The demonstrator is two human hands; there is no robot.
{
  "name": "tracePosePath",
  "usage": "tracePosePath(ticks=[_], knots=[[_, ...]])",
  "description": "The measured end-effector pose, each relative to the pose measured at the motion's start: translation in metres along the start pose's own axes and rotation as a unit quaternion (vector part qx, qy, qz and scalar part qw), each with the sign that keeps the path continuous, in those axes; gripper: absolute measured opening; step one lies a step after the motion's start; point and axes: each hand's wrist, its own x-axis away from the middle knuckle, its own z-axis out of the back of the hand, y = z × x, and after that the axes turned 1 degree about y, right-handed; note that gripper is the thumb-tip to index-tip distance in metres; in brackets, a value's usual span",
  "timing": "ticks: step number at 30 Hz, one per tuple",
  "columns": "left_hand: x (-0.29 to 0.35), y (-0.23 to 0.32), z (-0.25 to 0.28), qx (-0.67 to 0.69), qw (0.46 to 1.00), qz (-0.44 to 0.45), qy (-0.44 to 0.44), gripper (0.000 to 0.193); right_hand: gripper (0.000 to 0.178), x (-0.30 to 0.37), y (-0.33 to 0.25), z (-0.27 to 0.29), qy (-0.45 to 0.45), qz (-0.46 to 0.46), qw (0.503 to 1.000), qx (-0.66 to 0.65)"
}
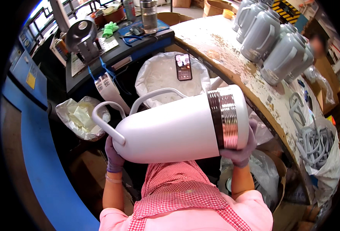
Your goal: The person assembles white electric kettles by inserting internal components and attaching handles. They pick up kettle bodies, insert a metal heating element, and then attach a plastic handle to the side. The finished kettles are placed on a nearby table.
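Note:
A large pale vacuum jug (170, 129) lies sideways in front of my body, held between both hands. Its rounded end, with a loop handle (110, 134), points left; a second, longer side handle (154, 94) arches along its far side. Toward the right end run a dark band and a shiny metal threaded ring (228, 115). My left hand (114, 156), in a thin purplish glove, grips the rounded end from below, its fingers partly hidden behind the jug. My right hand (242, 152), gloved alike, is closed around the base at the ringed end.
Several grey jugs (260, 34) stand on the worn white bench (220, 50) at right. Grey handles (316, 142) fill a bag beside it. A phone (183, 67) shows over a plastic-lined bin (147, 73). At far left are a dark workbench (112, 56) and a smaller lined bin (87, 133).

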Motion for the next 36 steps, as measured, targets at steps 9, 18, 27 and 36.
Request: tracePosePath(ticks=[9,18,27,36], knots=[[-0.016,0.014,-0.019,-0.174,0.97,-0.011,-0.168,0.04,0.02,0.011,-0.021,0.021,0.054,-0.002,0.984,-0.168],[-0.044,0.114,-0.061,0.079,0.961,-0.227,-0.141,0.049,0.075,-0.012,0.005,0.04,-0.241,-0.295,0.862,-0.336],[-0.045,0.085,-0.08,-0.098,0.907,-0.406,-0.051,0.054,0.056,0.0,0.026,-0.017,0.051,-0.255,0.948,-0.182],[-0.016,0.114,-0.11,-0.086,0.889,-0.435,-0.116,0.059,0.053,-0.017,0.049,-0.028,-0.322,-0.129,0.934,-0.08]])
